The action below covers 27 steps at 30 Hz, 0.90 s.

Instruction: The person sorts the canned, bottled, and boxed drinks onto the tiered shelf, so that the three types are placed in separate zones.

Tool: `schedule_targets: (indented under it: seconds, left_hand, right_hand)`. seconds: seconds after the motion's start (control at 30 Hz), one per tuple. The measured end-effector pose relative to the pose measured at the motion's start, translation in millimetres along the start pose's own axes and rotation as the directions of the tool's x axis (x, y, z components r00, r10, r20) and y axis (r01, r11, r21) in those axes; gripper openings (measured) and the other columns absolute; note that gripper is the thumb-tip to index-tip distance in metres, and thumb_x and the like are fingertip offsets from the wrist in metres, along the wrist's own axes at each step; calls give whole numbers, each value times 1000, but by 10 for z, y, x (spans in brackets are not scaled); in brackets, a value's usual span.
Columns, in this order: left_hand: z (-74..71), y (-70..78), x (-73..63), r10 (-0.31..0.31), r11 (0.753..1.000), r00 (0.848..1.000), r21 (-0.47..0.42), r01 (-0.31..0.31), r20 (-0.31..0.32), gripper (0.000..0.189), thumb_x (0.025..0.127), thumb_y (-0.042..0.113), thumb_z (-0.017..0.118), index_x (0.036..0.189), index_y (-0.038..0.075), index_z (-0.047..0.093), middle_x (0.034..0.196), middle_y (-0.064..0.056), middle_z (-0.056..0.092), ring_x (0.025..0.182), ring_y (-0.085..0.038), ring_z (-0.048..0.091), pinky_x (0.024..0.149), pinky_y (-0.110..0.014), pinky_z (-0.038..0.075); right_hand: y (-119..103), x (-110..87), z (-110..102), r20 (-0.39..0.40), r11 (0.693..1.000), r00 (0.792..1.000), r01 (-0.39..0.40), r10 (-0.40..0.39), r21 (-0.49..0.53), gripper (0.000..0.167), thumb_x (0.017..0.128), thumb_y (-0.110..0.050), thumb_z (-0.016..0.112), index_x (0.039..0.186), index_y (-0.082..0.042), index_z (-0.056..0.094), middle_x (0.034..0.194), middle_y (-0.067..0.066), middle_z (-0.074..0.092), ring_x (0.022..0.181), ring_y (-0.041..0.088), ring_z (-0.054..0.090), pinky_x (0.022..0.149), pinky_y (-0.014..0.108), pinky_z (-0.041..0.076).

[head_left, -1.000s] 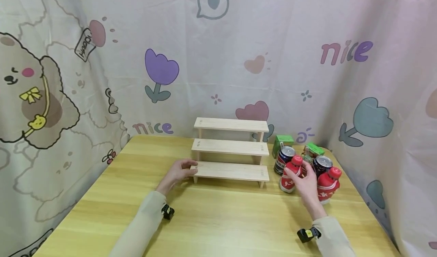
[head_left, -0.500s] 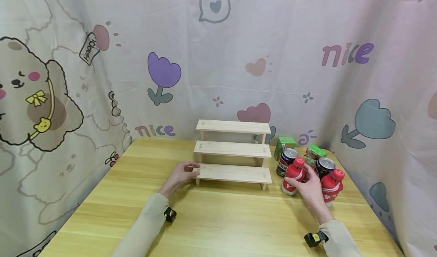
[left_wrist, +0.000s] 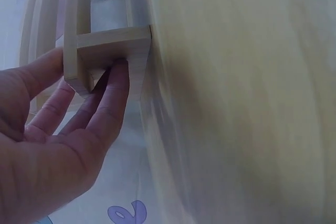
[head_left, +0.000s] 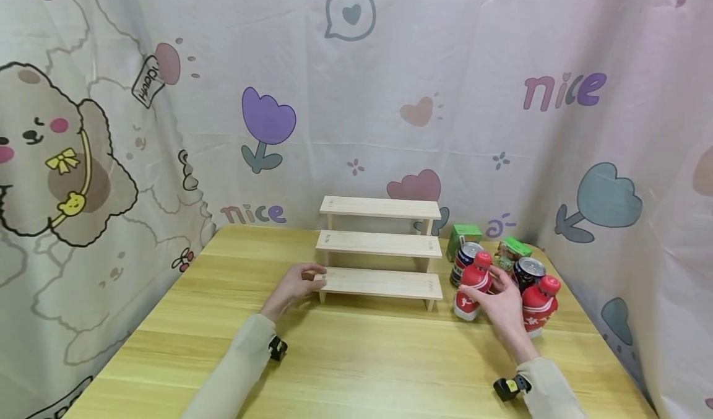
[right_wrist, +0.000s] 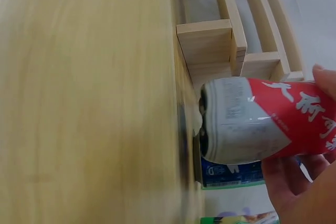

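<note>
Presently we're finding, nearest first, a spare red bottle (head_left: 539,307) standing on the tabletop (head_left: 334,357), R side, w/ no fingers visibly on it. Just beyond, the R hand (head_left: 504,301) is gripping the held red bottle (head_left: 476,275) approx. mid-body, thumb one side, fingers the other. Vs. a moment ago, we're seeing that bottle sitting slightly higher & further L, covering more of the first can (head_left: 461,261) behind it; we're reading this as a lift under way, i.e. the grasp is done & the work is now a carry. It's leaning, cap to the R.

Next, the L hand (head_left: 295,283) is holding the L end of the wooden stand (head_left: 381,283), lowest step; we're noting no change there & judging it a steadying hold. Farther back, a second can (head_left: 528,272) & two green-topped cartons (head_left: 466,238) are sitting close together, w/ the printed curtain (head_left: 356,97) hanging behind.

Re views: R wrist cam is showing the held bottle's base, apparently clear of the wood; head cam isn't settling that. L wrist cam is showing fingers curling beneath the step, which head cam is leaving hidden.
</note>
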<state>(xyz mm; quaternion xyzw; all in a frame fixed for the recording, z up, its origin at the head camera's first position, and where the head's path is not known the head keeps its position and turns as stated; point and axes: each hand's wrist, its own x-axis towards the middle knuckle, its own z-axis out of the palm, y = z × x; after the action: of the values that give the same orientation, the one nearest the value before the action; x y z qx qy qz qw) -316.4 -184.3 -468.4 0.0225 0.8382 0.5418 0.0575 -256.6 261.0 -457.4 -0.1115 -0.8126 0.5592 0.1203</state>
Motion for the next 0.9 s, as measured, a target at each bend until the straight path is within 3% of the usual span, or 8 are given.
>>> schedule_targets:
  seconds: [0.2,0.43,0.63,0.9]
  left_hand:
    - [3,18,-15,2,1000,1000,17,-2,-2,30,86,11,74,116,6,68,109,-17,64,96,-24,60,78,-34,57]
    - [-7,16,2,-9,1000,1000,-11,9,-5,30,86,11,74,116,7,68,108,-16,62,95,-23,59,78,-34,57]
    - [-50,22,-12,-25,1000,1000,11,25,-10,31,87,11,73,117,8,68,110,-17,61,94,-23,60,78,-34,57]
    - [-19,47,-18,-33,999,999,25,33,-9,31,87,13,74,117,10,69,124,-19,58,108,-28,57,82,-34,57]
  right_hand:
    - [-60,10,5,-20,998,999,38,-37,47,85,75,-37,86,147,-18,43,133,10,61,100,-3,57,79,9,48]
    - [-216,37,71,-86,983,993,99,-87,156,74,79,-27,84,144,-18,49,104,-18,64,93,-6,59,76,9,51]
    - [-317,74,201,-74,965,989,141,-127,221,71,81,-22,82,143,-16,50,109,-13,66,95,-2,61,77,11,53]
    - [-415,55,328,-21,944,981,192,-194,269,66,80,-13,82,139,-10,53,94,-24,67,88,0,63,74,15,55]
